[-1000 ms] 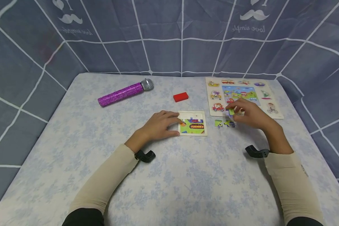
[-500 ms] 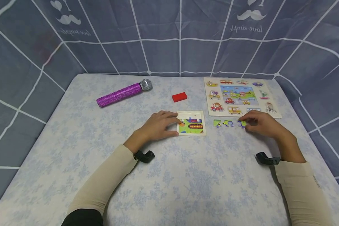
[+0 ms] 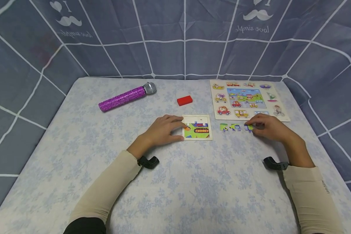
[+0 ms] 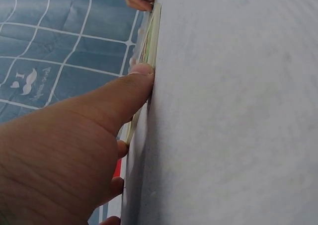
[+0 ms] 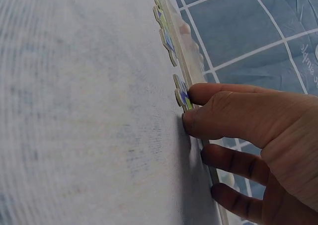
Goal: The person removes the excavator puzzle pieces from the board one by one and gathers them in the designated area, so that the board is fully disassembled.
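Observation:
In the head view, a small framed jigsaw puzzle with a digger picture lies on the table, the top of its tray bare. My left hand rests along its left side, the thumb at the lower left corner and the index finger reaching over the picture. My right hand pinches a green and purple puzzle piece between thumb and index finger, low at the tabletop. Left of it lie two more pieces, a green one and a green and blue one. The right wrist view shows the pinched piece edge-on.
A wooden vehicle puzzle board lies behind the loose pieces, close to my right hand. A red block sits behind the small puzzle. At the back left lies a purple glittery microphone. Grey checked cloth hangs around the table.
My right hand has moved right and down from above the vehicle board with the puzzle piece, now beside the other two pieces. The left hand stays in place at the small puzzle.

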`<move>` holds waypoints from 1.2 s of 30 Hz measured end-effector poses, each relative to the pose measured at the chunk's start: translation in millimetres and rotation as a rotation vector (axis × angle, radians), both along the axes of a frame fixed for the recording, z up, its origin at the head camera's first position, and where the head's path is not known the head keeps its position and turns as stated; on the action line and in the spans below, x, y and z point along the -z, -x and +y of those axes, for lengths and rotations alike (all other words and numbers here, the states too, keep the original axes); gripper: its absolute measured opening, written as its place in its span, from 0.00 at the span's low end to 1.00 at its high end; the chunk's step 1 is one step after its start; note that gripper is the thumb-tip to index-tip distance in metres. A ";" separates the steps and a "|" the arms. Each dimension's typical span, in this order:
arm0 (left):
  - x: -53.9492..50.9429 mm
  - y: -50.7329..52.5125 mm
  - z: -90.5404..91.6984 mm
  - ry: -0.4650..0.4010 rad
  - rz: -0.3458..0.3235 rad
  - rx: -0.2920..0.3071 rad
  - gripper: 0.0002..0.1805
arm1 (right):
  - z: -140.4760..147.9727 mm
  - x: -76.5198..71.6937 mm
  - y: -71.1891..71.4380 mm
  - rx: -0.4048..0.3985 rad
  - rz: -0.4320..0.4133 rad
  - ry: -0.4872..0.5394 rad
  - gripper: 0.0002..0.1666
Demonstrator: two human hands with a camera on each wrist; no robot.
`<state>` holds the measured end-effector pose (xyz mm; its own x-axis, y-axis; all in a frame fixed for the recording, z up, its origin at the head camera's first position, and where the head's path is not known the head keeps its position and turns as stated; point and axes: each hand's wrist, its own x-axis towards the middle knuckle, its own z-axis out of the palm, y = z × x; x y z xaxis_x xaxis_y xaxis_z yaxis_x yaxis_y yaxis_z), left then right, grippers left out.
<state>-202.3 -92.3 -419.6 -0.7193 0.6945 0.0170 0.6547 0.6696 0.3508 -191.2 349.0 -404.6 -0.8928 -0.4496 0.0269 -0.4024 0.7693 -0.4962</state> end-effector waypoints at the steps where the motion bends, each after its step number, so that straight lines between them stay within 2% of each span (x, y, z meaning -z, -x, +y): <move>1: 0.0 -0.1 0.0 -0.003 0.000 0.001 0.27 | -0.1 -0.1 0.1 0.001 -0.005 0.000 0.18; 19: 1.8 0.5 -1.3 -0.013 -0.007 0.011 0.28 | 0.9 -2.4 -2.4 0.022 -0.051 0.010 0.22; 22: 2.0 1.1 -1.0 -0.013 -0.013 0.009 0.28 | -1.1 -2.7 -1.7 0.008 -0.013 0.023 0.20; 26: 1.9 1.3 -0.8 -0.017 -0.016 0.006 0.27 | -6.6 -6.2 -0.2 -0.026 0.090 0.040 0.20; 30: 1.6 1.4 -0.3 -0.022 -0.021 0.003 0.26 | -14.2 -14.2 -0.3 -0.021 0.177 0.050 0.20; 33: 2.1 1.7 -0.1 -0.021 -0.020 0.002 0.26 | -25.6 -20.5 1.6 -0.044 0.195 0.071 0.19; 36: 2.1 1.3 -0.1 -0.022 -0.019 0.002 0.25 | -43.7 -25.1 6.1 -0.099 0.172 0.082 0.18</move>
<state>-203.6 -92.5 -421.7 -0.7180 0.6958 0.0188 0.6496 0.6601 0.3773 -197.3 305.3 -379.6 -0.8238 -0.5245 0.2152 -0.5578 0.6819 -0.4732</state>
